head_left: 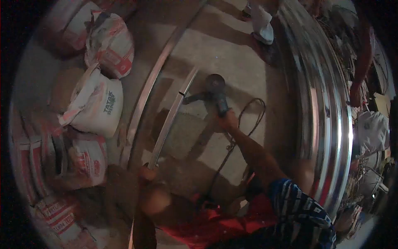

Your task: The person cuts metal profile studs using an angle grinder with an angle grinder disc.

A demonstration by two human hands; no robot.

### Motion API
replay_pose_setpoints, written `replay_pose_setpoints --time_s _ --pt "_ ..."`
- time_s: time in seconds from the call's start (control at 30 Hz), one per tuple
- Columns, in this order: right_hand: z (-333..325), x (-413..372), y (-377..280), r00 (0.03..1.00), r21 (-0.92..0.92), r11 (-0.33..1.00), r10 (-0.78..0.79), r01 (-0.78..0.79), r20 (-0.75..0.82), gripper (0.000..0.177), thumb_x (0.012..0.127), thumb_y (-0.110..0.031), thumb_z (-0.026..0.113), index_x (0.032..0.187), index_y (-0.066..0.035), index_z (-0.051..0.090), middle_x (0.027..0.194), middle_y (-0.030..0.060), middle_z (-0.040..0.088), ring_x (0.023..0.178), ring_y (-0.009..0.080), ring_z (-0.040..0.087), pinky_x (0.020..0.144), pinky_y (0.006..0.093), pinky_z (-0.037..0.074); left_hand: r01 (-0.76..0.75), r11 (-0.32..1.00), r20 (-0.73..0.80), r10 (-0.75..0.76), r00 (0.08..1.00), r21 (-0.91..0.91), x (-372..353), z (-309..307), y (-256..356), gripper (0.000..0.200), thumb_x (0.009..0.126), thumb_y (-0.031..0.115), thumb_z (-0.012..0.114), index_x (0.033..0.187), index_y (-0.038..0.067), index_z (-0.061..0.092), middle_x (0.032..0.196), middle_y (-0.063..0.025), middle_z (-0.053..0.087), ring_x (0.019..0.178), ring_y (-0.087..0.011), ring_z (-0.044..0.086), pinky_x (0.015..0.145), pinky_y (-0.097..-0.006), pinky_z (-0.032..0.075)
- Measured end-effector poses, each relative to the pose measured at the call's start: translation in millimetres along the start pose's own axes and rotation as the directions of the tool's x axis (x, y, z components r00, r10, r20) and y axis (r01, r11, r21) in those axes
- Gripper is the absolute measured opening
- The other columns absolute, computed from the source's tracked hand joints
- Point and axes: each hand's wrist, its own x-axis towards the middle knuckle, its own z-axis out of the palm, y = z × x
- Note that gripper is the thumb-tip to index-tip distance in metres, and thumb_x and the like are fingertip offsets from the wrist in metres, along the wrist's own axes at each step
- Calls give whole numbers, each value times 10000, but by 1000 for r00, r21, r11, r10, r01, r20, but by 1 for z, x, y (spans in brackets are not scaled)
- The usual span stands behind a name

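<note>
My right hand (228, 121) is wrapped round the body of a dark angle grinder (221, 99), whose round disc end points away from me over the concrete floor. A side handle sticks out to the left, close to a narrow metal bar (168, 124). The near end of that bar is in my left hand (147, 172), which is dim and closed round it. A dark mark or gap crosses the bar near its far end. Left of it lies a longer metal strip (145, 93). A cord (222, 166) runs from beside my right hand towards me.
Printed sacks (105, 106) are piled along the left. Long shiny corrugated metal sheets (317, 103) lie on the right, with cluttered bags and wires beyond. A person's foot or lower leg (262, 27) and a hanging arm (362, 70) show at the top and upper right.
</note>
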Motion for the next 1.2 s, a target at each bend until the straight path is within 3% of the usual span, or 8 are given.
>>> replay_pose_setpoints --time_s 0.2,0.3,0.4,0.5,0.6,0.8,1.0,1.2 --pt "-3 -2 -3 998 -32 999 -40 42 48 795 727 -526 774 1172 59 471 1167 255 600 1084 415 616 899 475 514 11 1000 -19 -11 1000 -4 -1 -13 16 430 805 352 665 1090 30 664 963 -232 689 882 -344 698 755 -458 521" --pt "-3 -4 -4 996 12 997 -81 82 -36 740 740 -557 755 1089 51 520 990 258 617 921 414 646 803 481 532 26 1000 -24 -26 999 -2 -11 -21 22 428 817 361 658 1101 41 659 966 -227 687 882 -343 695 754 -460 517" --pt "-2 -5 -3 997 -139 988 -71 64 -43 779 746 -587 745 1128 47 502 1052 259 622 958 423 650 824 490 538 47 999 -33 -47 998 0 -18 -31 32 426 829 370 650 1113 52 654 969 -222 685 882 -343 692 754 -461 514" --pt "-18 -5 -17 981 -92 989 127 -114 149 901 676 -540 800 1237 71 450 1194 278 591 1125 415 615 922 472 525 60 998 -49 -59 997 15 -19 -41 44 424 840 379 643 1125 64 649 971 -217 683 882 -343 690 753 -462 510" --pt "-6 8 -3 964 -113 989 122 -97 238 921 648 -519 816 1278 43 449 1221 252 598 1141 418 610 919 473 528 80 996 -60 -78 995 33 -21 -51 55 422 852 387 636 1136 75 644 974 -212 682 881 -342 687 753 -464 507" --pt "-8 13 -2 967 0 998 57 -59 249 914 665 -495 807 1273 61 411 1172 274 612 1120 411 620 924 477 524 108 992 -88 -102 991 63 -29 -65 65 418 876 405 621 1160 98 634 980 -202 678 881 -341 682 752 -466 500" --pt "-8 6 -7 973 -169 985 57 -19 224 913 691 -509 791 1263 69 374 1191 282 597 1105 419 623 928 471 521 149 984 -102 -139 985 98 -36 -72 77 415 899 422 606 1183 120 625 985 -192 675 881 -341 676 751 -469 493" --pt "-12 4 -8 964 -139 990 64 -29 259 887 713 -480 781 1238 106 370 1199 306 580 1122 423 615 932 473 518 223 955 -129 -200 971 196 -53 -84 102 411 922 440 591 1206 143 615 991 -182 671 881 -340 671 750 -472 486"
